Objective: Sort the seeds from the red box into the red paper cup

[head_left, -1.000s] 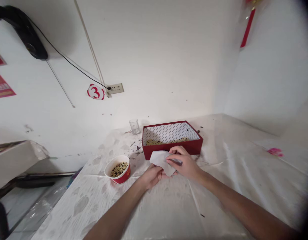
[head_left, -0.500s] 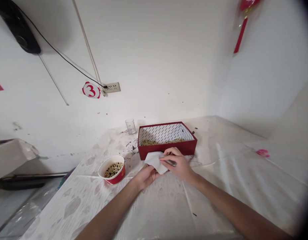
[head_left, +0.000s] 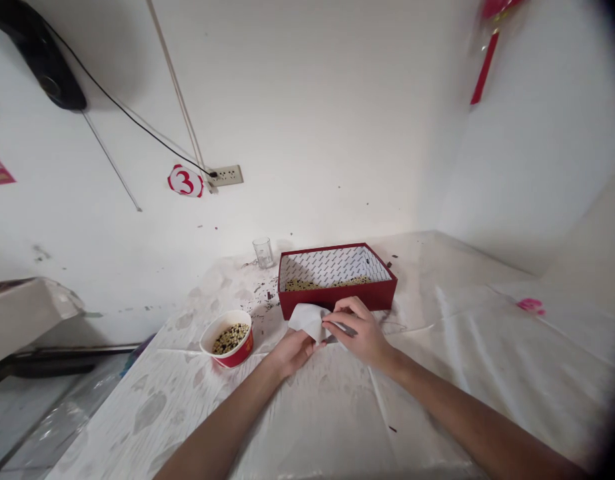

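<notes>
White sheet (head_left: 306, 319), clamped in the left hand (head_left: 292, 352) and pinched by the right hand (head_left: 361, 332), seems mid-adjustment, likely calling for steady support next.

Sheet (head_left: 303, 318) white; box (head_left: 378, 294) red, lining (head_left: 332, 264) white, dark-dashed; cup (head_left: 241, 351) red and white.

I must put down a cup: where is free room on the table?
Free: white tablecloth between the dark red rectangular box, right forearm and pink flower; also between right and left forearm, beside one dark scrap. Crowded: between the box, clear glass tumbler and red-white round bowl, where scraps lie.
</notes>
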`<state>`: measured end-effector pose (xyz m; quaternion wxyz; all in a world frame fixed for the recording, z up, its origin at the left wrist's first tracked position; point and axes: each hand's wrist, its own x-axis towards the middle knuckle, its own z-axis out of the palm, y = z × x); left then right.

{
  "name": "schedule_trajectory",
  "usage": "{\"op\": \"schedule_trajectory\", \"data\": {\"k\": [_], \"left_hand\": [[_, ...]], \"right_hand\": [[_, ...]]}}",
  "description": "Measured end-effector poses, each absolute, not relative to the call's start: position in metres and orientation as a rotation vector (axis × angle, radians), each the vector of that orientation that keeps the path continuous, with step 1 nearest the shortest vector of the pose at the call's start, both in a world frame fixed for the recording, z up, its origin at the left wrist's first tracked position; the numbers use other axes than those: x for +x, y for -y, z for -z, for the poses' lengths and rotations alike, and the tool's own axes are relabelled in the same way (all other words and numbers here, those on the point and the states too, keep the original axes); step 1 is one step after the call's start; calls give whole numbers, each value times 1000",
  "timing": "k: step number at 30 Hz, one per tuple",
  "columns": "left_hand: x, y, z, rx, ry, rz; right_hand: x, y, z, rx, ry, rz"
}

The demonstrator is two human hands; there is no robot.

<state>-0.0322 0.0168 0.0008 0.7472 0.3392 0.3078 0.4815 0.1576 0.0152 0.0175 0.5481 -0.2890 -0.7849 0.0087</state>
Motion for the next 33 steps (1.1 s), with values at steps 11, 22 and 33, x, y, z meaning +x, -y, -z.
{"op": "schedule_trajectory", "data": {"k": [11,22,33], "left_hand": [[-30,-17,4,690,-675,-1114],[-30,-19,6,732,-740,-1089],[-25,-13,-3,849,-710,-1104]], "right_hand": [[163,-19,-20,-768,1891,95],[159,-14,-20,-794,1912,-40],[157,-11,-23,-811,1892,-63]]}}
